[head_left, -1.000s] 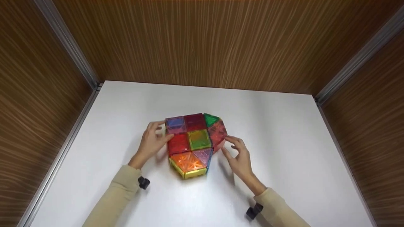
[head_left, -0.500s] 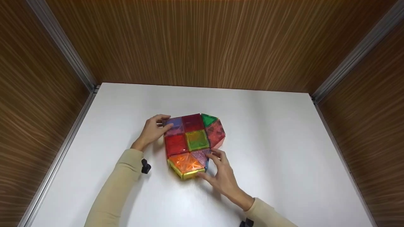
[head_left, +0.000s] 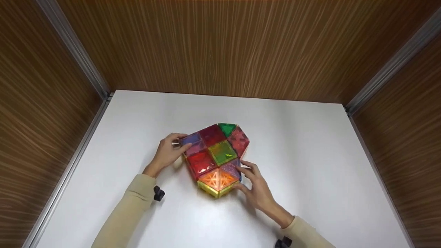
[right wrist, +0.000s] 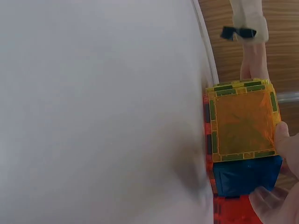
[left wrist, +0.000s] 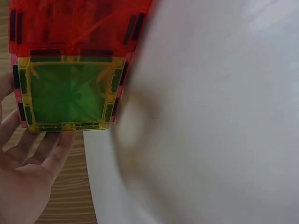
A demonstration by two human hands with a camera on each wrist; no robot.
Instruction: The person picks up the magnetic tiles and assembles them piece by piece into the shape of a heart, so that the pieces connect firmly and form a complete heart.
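Note:
A flat, shell-like block of translucent magnetic tiles (head_left: 213, 135) lies in the middle of the head view. Red, purple, green and pink pieces cover its top, and orange triangles (head_left: 219, 179) top its near, yellow-sided end. My left hand (head_left: 166, 153) grips its left corner, thumb over the purple part. At the near right corner my right hand (head_left: 258, 190) pinches the block between thumb and fingers. In the left wrist view, a yellow-framed green side tile (left wrist: 67, 93) faces the camera near the left fingers. The right wrist view shows a yellow tile (right wrist: 245, 123) beside a blue one (right wrist: 245, 176).
A white tabletop (head_left: 299, 144) lies beneath the block. Wood-grain panels (head_left: 220, 48) stand at the back and on both sides, with metal rails (head_left: 77, 55) along their corners. Small black devices (head_left: 159, 193) sit at both wrists.
The tile block has turned counterclockwise, its near end swinging right. My right hand has shifted from its right side to the near right corner. My left hand has kept to the left edge.

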